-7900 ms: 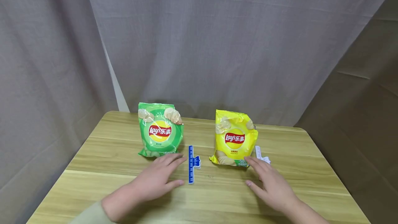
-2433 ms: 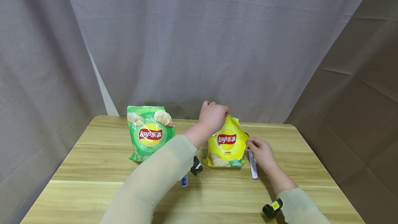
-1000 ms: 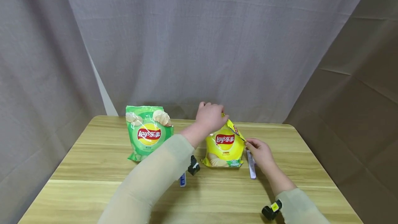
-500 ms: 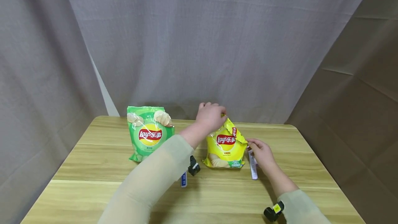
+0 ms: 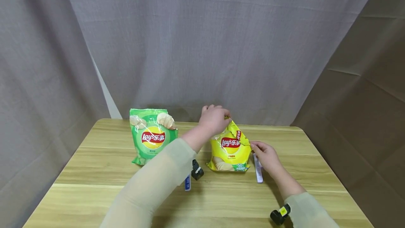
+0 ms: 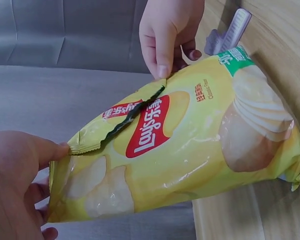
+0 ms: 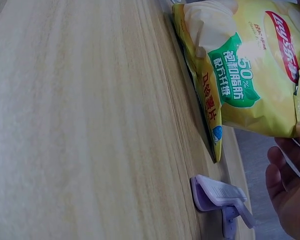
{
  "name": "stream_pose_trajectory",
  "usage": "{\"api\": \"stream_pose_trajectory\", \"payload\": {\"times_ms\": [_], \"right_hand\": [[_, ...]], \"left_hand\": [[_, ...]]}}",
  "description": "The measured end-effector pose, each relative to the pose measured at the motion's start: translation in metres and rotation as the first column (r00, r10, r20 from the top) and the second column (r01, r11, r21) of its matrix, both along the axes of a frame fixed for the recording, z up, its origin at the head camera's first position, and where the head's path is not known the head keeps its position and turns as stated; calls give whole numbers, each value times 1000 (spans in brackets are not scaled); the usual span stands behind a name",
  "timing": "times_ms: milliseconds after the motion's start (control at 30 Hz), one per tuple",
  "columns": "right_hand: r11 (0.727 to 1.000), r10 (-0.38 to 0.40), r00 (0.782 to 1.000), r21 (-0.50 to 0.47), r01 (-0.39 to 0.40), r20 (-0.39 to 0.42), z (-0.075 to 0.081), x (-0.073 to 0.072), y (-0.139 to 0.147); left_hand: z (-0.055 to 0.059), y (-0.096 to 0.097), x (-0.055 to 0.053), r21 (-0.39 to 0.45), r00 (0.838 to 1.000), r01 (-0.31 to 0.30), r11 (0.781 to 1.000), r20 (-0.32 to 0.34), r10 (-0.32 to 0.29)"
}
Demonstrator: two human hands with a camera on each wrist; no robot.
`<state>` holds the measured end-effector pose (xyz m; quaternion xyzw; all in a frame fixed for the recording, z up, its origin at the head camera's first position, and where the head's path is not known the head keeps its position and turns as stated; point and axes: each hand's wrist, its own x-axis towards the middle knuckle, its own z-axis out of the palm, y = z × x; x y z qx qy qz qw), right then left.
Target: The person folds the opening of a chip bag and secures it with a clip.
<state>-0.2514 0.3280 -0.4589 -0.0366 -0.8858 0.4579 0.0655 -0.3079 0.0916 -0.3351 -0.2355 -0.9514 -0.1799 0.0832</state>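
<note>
A yellow Lay's chip bag [image 5: 228,154] stands on the table, its upper right corner folded diagonally down over the front. My left hand [image 5: 215,119] pinches the top of the bag at the fold's upper end, thumb in front in the left wrist view. At the fold's lower end, on the bag's right edge, my right hand [image 5: 265,154] pinches the film between thumb and fingers. Just below that hand lies a pale lavender sealing clip [image 5: 258,172], seen from its side in the right wrist view with its handle toward the hand.
A green Lay's chip bag [image 5: 152,140] stands at the left behind my left forearm. A blue sealing clip [image 5: 187,183] shows partly under that forearm. Grey curtain [image 5: 202,52] hangs behind the wooden table [image 5: 227,203], and a brown drape [image 5: 357,115] flanks its right side.
Both hands went from hovering apart to holding the yellow bag. Its upper right corner was then folded down over the front. In the last half second almost nothing moved.
</note>
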Motion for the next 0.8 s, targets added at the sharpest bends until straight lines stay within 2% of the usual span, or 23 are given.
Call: {"api": "stream_pose_trajectory", "payload": {"times_ms": [200, 533, 800], "right_hand": [[998, -10, 1000, 59, 11, -12, 0, -3, 2], [998, -36, 999, 47, 35, 6, 0, -3, 1], [1000, -23, 1000, 12, 23, 17, -1, -3, 0]], "left_hand": [[3, -1, 4, 14, 1000, -4, 1000, 13, 4], [1, -2, 6, 14, 1000, -22, 1000, -18, 23], [-1, -3, 5, 9, 998, -39, 999, -39, 39]]}}
